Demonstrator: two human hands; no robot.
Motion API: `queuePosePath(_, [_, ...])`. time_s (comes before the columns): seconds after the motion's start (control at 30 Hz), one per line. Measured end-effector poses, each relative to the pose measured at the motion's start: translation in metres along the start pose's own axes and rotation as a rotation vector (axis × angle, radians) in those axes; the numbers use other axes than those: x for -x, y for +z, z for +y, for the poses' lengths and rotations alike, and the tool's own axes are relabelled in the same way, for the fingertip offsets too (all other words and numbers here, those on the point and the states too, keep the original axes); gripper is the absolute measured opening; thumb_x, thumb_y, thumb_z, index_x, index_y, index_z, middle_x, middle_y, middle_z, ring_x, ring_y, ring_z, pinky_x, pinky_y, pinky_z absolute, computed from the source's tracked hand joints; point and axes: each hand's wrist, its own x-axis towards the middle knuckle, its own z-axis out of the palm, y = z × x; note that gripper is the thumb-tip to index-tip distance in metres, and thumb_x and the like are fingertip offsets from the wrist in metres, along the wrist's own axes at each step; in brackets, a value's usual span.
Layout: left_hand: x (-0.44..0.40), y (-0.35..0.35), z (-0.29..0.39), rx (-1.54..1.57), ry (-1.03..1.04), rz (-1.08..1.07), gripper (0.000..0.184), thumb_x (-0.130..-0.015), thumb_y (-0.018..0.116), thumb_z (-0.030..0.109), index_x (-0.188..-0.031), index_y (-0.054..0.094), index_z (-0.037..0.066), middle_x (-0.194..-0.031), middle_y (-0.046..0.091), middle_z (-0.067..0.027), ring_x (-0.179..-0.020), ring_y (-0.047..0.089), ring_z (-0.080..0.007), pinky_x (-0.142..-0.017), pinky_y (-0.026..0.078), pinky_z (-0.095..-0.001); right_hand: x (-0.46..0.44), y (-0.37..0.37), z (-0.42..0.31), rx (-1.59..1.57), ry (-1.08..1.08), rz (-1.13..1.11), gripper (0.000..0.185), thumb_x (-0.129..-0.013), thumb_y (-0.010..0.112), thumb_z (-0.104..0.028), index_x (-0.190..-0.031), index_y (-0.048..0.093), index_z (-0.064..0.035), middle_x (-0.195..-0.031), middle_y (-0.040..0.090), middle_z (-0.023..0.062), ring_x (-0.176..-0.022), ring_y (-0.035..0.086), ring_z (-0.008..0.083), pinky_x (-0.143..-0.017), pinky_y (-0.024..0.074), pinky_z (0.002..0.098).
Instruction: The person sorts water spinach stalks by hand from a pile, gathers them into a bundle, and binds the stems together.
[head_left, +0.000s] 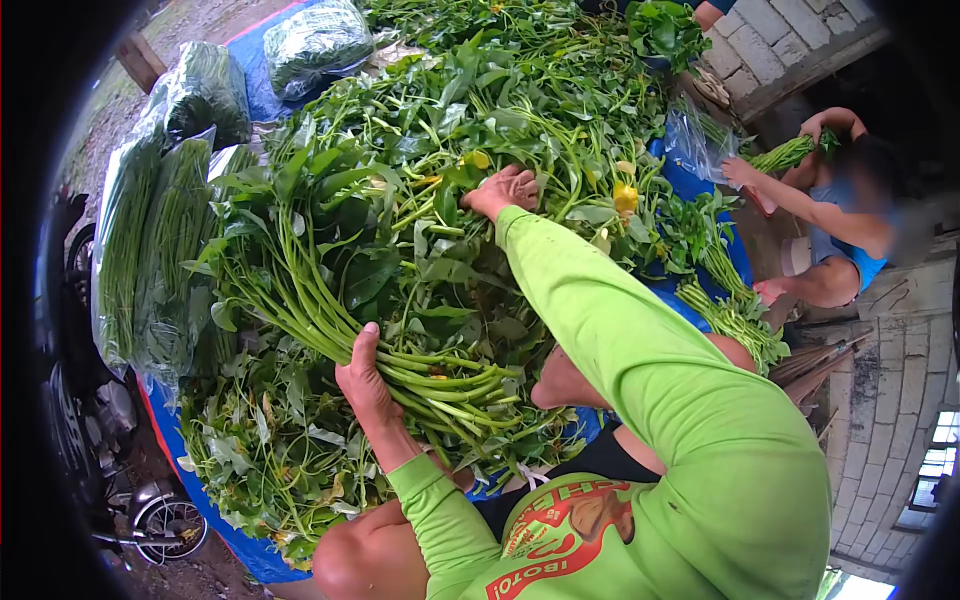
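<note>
My left hand (370,388) is closed round a thick bunch of water spinach (300,285), its pale stem ends pointing right and its leaves spreading up and left. Farther out, my right hand (505,190) is down in the big heap of leafy water spinach (470,110). Its fingers are curled among the leaves, and what they grip is hidden. A yellow leaf (475,160) lies just beside that hand. Loose stems and leaves surround both hands.
Plastic-wrapped bundles of greens (155,240) lie at left, with another wrapped pack (318,45) at the top. A blue tarp (215,530) lies beneath the heap. At right, a seated person (850,220) handles stems near tied bunches (735,315). A motorcycle (165,525) stands lower left.
</note>
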Motion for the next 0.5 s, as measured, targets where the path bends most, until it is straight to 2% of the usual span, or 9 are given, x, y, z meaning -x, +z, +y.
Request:
queuePosePath(0.07, [-0.001, 0.004, 0.003, 0.012, 0.006, 0.010, 0.029, -0.094, 0.084, 0.021, -0.109, 0.067, 0.002, -0.091, 0.068, -0.0045, -0.074, 0.067, -0.0164, -0.068, 0.059, -0.0344, -0.003, 0.034, -0.016, -0.011, 0.078, 0.141, 0.113, -0.074, 0.093, -0.047, -0.159, 0.034, -0.0028, -0.156, 0.043, 0.0218, -0.140, 0.046, 0.0396, -0.111, 0.0440, 0.0541])
queuePosePath(0.1, [-0.001, 0.004, 0.003, 0.014, 0.000, 0.010, 0.029, -0.094, 0.084, 0.020, -0.110, 0.067, 0.002, -0.092, 0.068, -0.0044, -0.074, 0.067, -0.0164, -0.068, 0.059, -0.0344, -0.038, 0.081, -0.019, -0.049, 0.083, 0.304, 0.109, -0.079, 0.088, -0.042, -0.162, 0.031, -0.0015, -0.158, 0.045, 0.0237, -0.139, 0.050, 0.0402, -0.111, 0.0441, 0.0540])
queuePosePath(0.2, [0.003, 0.000, 0.001, 0.016, -0.040, -0.010, 0.030, -0.094, 0.084, 0.020, -0.111, 0.067, 0.002, -0.093, 0.068, -0.0041, -0.076, 0.067, -0.0163, -0.070, 0.059, -0.0341, -0.017, 0.031, -0.004, 0.189, -0.169, 0.059, 0.110, -0.082, 0.086, -0.042, -0.166, 0.027, -0.0013, -0.157, 0.047, 0.0237, -0.138, 0.052, 0.0399, -0.110, 0.0442, 0.0546])
queuePosePath(0.23, [0.002, 0.000, 0.003, 0.017, -0.047, -0.019, 0.030, -0.094, 0.084, 0.020, -0.112, 0.067, 0.002, -0.093, 0.068, -0.0040, -0.076, 0.067, -0.0163, -0.070, 0.059, -0.0340, -0.009, 0.008, -0.001, 0.159, -0.132, -0.027, 0.114, -0.081, 0.086, -0.045, -0.167, 0.025, -0.0007, -0.159, 0.046, 0.0245, -0.141, 0.050, 0.0400, -0.112, 0.0430, 0.0553])
queuePosePath(0.27, [0.001, 0.001, 0.005, 0.022, -0.033, -0.003, 0.031, -0.094, 0.084, 0.020, -0.113, 0.067, 0.002, -0.094, 0.068, -0.0039, -0.077, 0.067, -0.0162, -0.071, 0.059, -0.0340, -0.001, 0.000, -0.002, 0.145, -0.086, 0.021, 0.116, -0.081, 0.086, -0.047, -0.168, 0.025, -0.0001, -0.158, 0.047, 0.0239, -0.142, 0.051, 0.0409, -0.113, 0.0422, 0.0548])
queuePosePath(0.33, [0.006, 0.006, 0.009, 0.021, -0.014, 0.022, 0.032, -0.094, 0.084, 0.019, -0.114, 0.067, 0.001, -0.094, 0.068, -0.0038, -0.077, 0.067, -0.0159, -0.071, 0.059, -0.0338, -0.011, 0.007, -0.006, 0.171, -0.039, -0.005, 0.130, -0.076, 0.089, -0.058, -0.169, 0.020, 0.0012, -0.159, 0.049, 0.0232, -0.145, 0.050, 0.0432, -0.119, 0.0418, 0.0542])
queuePosePath(0.43, [0.003, 0.003, 0.010, 0.026, -0.059, 0.011, 0.032, -0.094, 0.083, 0.018, -0.116, 0.067, 0.000, -0.095, 0.068, -0.0050, -0.077, 0.068, -0.0161, -0.072, 0.060, -0.0338, -0.031, 0.019, -0.003, 0.310, -0.185, 0.060, 0.131, -0.077, 0.087, -0.057, -0.170, 0.017, 0.0044, -0.159, 0.053, 0.0224, -0.144, 0.055, 0.0424, -0.118, 0.0435, 0.0547])
queuePosePath(0.5, [0.002, -0.001, 0.008, 0.034, -0.064, 0.001, 0.032, -0.094, 0.083, 0.018, -0.116, 0.067, 0.000, -0.095, 0.069, -0.0054, -0.077, 0.069, -0.0164, -0.071, 0.060, -0.0340, -0.041, -0.003, 0.000, 0.289, -0.262, -0.058, 0.123, -0.081, 0.085, -0.050, -0.168, 0.019, 0.0065, -0.158, 0.056, 0.0236, -0.143, 0.059, 0.0384, -0.119, 0.0438, 0.0519])
